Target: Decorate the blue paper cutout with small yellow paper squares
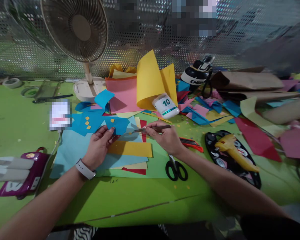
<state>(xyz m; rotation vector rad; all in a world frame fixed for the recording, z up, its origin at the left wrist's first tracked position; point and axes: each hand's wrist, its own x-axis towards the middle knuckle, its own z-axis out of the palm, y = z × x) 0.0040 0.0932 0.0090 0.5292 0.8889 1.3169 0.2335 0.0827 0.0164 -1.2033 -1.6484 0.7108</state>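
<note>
My left hand (99,144), a white watch on its wrist, pinches the edge of a blue paper cut-out (97,122) with small yellow squares stuck on it. My right hand (165,136) is closed round metal tweezers (150,128), whose tips point left toward the blue cut-out near my left fingers. Both hands hover over a stack of coloured sheets (130,150): light blue, orange-yellow, red and green.
Black-handled scissors (175,169) and an orange cutter (192,144) lie by my right wrist. A white glue bottle (165,105) and curled yellow paper (150,80) stand behind. A yellow glue gun (233,150) rests on a black tray; a fan (76,28) is at the back left; a purple device (25,173) sits left.
</note>
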